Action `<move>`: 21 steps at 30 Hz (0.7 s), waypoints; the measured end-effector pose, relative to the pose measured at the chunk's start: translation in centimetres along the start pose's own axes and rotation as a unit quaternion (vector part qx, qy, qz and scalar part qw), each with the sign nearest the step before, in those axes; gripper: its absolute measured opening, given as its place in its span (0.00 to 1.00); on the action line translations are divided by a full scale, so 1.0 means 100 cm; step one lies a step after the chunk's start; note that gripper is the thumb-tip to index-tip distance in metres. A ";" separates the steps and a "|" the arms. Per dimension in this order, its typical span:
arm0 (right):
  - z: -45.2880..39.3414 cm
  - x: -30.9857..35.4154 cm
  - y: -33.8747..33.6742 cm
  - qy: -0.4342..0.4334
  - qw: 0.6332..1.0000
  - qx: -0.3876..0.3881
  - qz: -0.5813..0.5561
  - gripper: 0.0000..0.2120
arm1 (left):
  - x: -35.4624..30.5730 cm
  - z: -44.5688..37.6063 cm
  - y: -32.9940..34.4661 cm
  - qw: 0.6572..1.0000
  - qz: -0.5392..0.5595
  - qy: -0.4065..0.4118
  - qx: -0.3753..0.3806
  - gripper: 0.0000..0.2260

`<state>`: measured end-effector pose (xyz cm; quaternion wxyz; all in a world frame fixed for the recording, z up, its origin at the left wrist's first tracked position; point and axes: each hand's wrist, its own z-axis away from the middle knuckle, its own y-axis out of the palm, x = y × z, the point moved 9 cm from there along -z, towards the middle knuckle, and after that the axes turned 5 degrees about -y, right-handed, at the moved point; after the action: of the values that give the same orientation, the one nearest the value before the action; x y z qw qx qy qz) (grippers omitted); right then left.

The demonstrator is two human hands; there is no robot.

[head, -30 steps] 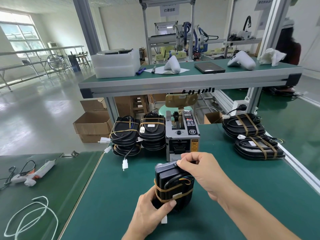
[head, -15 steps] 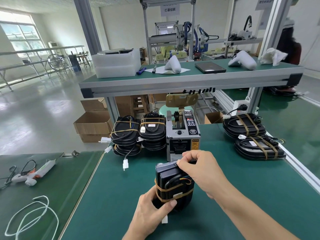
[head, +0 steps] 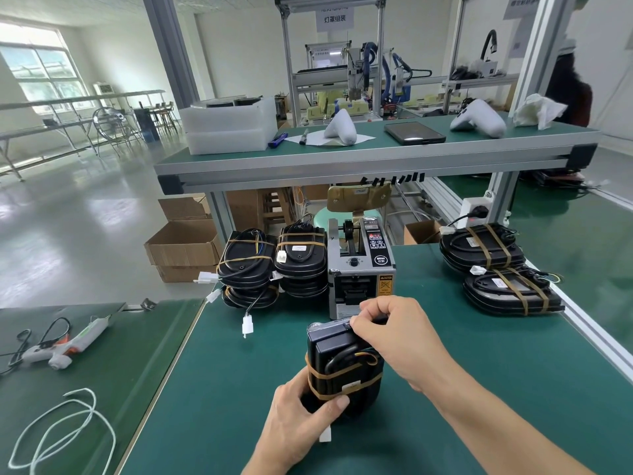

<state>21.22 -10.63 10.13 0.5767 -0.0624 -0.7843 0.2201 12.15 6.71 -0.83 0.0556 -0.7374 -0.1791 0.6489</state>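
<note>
While the left hand (head: pixel 301 416) wraps around the lower part of the black bundle (head: pixel 342 358), thumb laid across its front and fingers curled round its left side, the right hand (head: pixel 394 337) pinches the bundle's top right corner with bent fingertips. What sits between those fingertips is too small to tell. The bundle stands upright on the green mat (head: pixel 479 389) at lower centre of the frame, bound by tan rubber bands (head: pixel 342 373), with a dark cable looped under them. A white connector (head: pixel 325 435) hangs just below the left thumb.

Just behind the bundle, at mid-frame, stands a grey tape dispenser (head: pixel 359 269). Touching its left side are two stacks of banded black housings (head: pixel 274 265), their white plugs trailing onto the mat. Two more banded stacks (head: pixel 496 272) lie at the right edge of the mat, well apart from the hands.

At lower left, on a separate green table, a glue gun (head: pixel 61 347) lies above a loose white cord (head: pixel 58 426).

Farther back, open cardboard boxes (head: pixel 181 248) sit on the floor at left. On the raised shelf (head: pixel 342 159) across the upper frame rest white foam trays (head: pixel 229 126), two white shells (head: pixel 479 121) and a dark tablet (head: pixel 414 133) between them.
</note>
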 end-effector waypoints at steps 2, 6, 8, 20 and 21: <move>0.000 0.000 0.000 -0.002 1.000 -0.001 0.002 0.06 | 0.001 0.000 0.000 1.000 0.002 -0.001 0.001 0.19; -0.001 0.002 0.000 -0.007 1.000 -0.004 0.015 0.06 | 0.001 0.000 0.001 1.000 0.006 -0.003 0.002 0.19; -0.001 0.001 -0.001 -0.006 1.000 -0.005 0.018 0.06 | 0.000 0.000 0.001 1.000 0.006 -0.002 0.002 0.19; -0.002 -0.009 -0.003 0.032 0.999 -0.005 -0.007 0.05 | -0.001 0.000 0.001 1.000 0.003 -0.002 0.003 0.19; -0.002 -0.010 -0.003 0.038 0.999 -0.005 -0.013 0.05 | -0.001 0.000 0.001 1.000 0.002 -0.002 0.002 0.19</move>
<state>21.76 -11.22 9.40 0.6084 -0.0633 -0.7637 0.2065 12.18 6.62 -0.71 0.0558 -0.7362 -0.1764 0.6510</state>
